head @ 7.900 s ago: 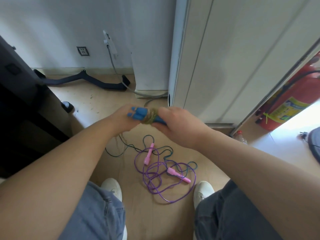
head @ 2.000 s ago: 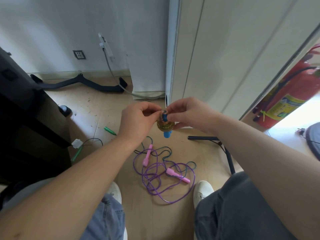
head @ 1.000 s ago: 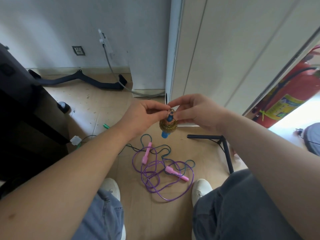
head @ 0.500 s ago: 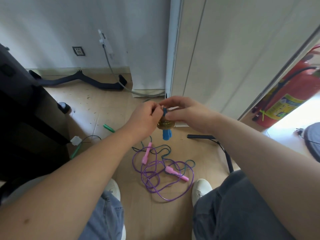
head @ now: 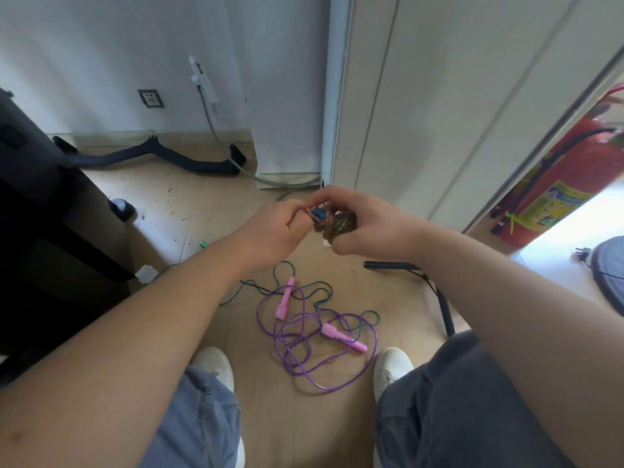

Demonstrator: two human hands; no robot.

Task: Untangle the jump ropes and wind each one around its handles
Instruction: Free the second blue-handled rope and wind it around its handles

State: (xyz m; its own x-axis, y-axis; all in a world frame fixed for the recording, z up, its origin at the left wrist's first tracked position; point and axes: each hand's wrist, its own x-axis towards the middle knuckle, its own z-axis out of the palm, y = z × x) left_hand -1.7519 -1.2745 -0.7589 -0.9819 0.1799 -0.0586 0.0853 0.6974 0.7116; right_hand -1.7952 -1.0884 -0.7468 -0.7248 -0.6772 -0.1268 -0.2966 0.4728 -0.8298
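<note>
Your left hand (head: 280, 228) pinches the blue handle (head: 318, 214); your right hand (head: 366, 224) grips the wound rope (head: 339, 227). At 6 o'clock below them, a purple rope (head: 324, 388) with pink handles (head: 283, 300) lies tangled with a teal rope (head: 317, 283).

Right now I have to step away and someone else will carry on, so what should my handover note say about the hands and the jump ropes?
Left hand: pinches the wound rope at its blue handle end.
Right hand: grips that wound rope, held above the floor.
Done: this rope looks almost fully wound.
Left: the purple rope with pink handles and the dark green rope lie tangled on the floor. Separate them and wind both.
</note>
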